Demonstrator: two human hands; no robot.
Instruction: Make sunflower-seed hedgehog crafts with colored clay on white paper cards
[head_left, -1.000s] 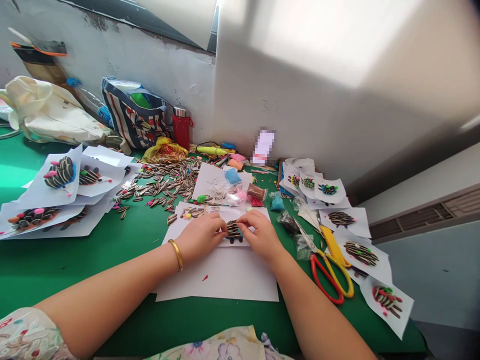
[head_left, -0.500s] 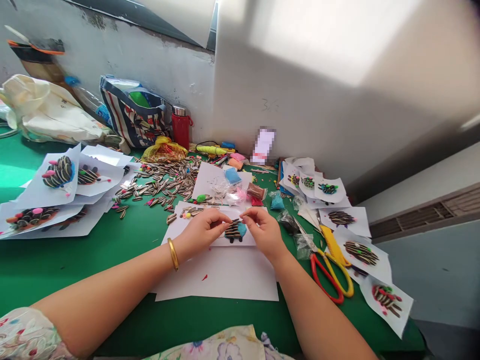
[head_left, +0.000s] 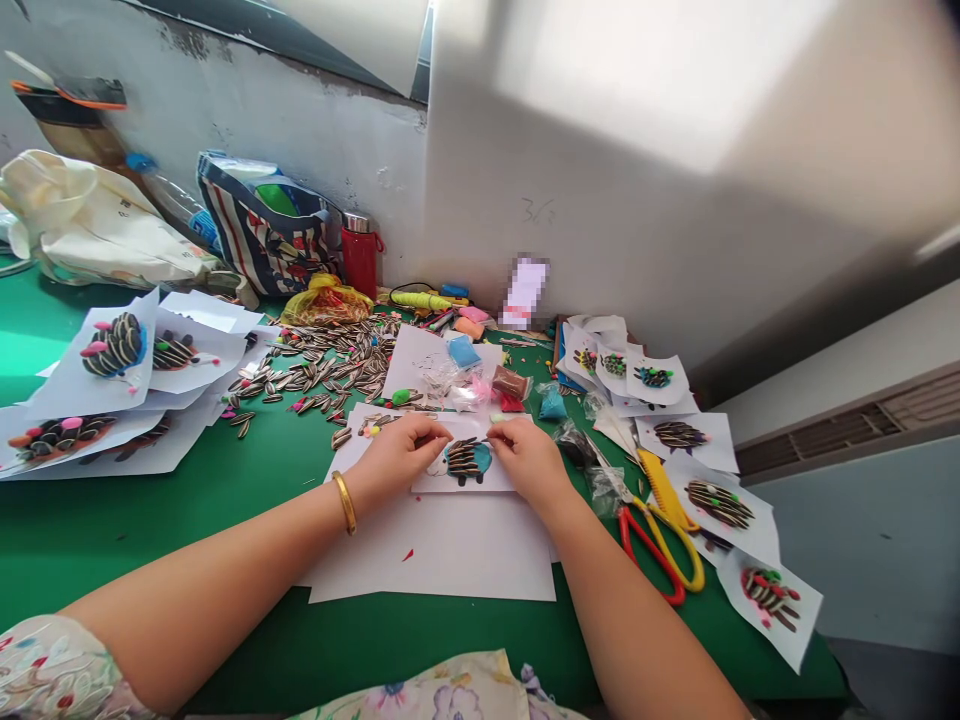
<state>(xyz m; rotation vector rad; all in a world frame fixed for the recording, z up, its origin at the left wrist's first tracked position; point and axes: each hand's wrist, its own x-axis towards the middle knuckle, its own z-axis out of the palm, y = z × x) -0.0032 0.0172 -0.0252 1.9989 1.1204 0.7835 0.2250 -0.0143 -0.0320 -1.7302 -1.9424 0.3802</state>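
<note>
Between my hands a small white card (head_left: 442, 483) lies on larger white paper (head_left: 457, 560). It bears an animal-like figure (head_left: 466, 460) of striped sunflower seeds on blue clay, with black feet. My left hand (head_left: 405, 452) is at the figure's left, thumb and fingertips pinched together over the card. On the other side, my right hand (head_left: 531, 462) has its fingers pinched by the figure's upper right edge. Whatever is in either pinch is too small to make out. A few seeds (head_left: 373, 424) rest on the paper behind my left hand.
Loose sunflower seeds (head_left: 352, 360) spread at the back left. Clay packets (head_left: 514, 383) lie behind my hands. Scissors (head_left: 660, 545) and a yellow cutter (head_left: 664, 490) are at the right. Finished-looking seed cards (head_left: 720, 505) line the right edge; more cards (head_left: 112, 360) pile at left.
My hands have moved slightly apart, the left one leftward and the right one rightward, so more of the seed figure and its blue clay shows.
</note>
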